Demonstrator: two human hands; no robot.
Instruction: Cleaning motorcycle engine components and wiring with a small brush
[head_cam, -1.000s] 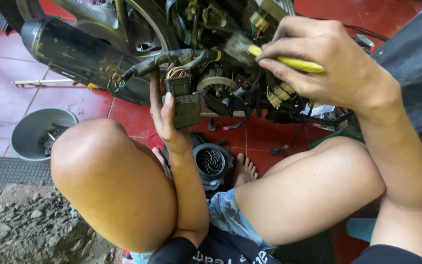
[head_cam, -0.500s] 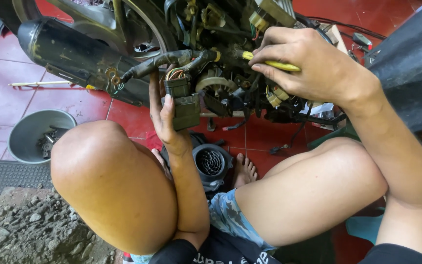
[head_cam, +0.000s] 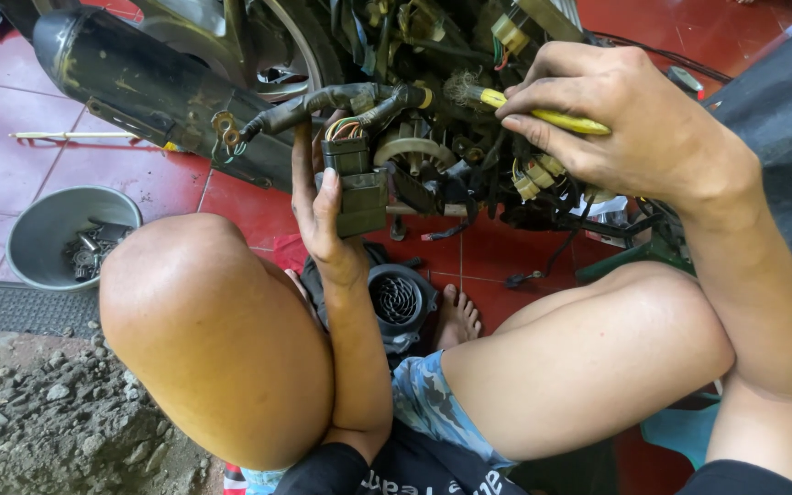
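Fingers of the right hand (head_cam: 634, 119) are curled tightly around the yellow plastic handle of a brush-like tool (head_cam: 543, 115), whose frayed tip pushes into the dirty tangle of engine wiring and connectors (head_cam: 469, 156) under the motorcycle. The left hand (head_cam: 323, 206) reaches up between the knees, thumb and fingers wrapped loosely about a dark rectangular electrical box (head_cam: 359, 192) with coloured wires at its top; how firmly it grips cannot be told. Just above it runs a black rubber hose (head_cam: 323, 101), and the long black exhaust pipe (head_cam: 130, 73) lies to the left. A round grey metal bowl (head_cam: 43, 220) holding small parts sits on the red tiled floor (head_cam: 11, 128), and a black round fan cover (head_cam: 401, 302) rests near the bare foot (head_cam: 460, 316).
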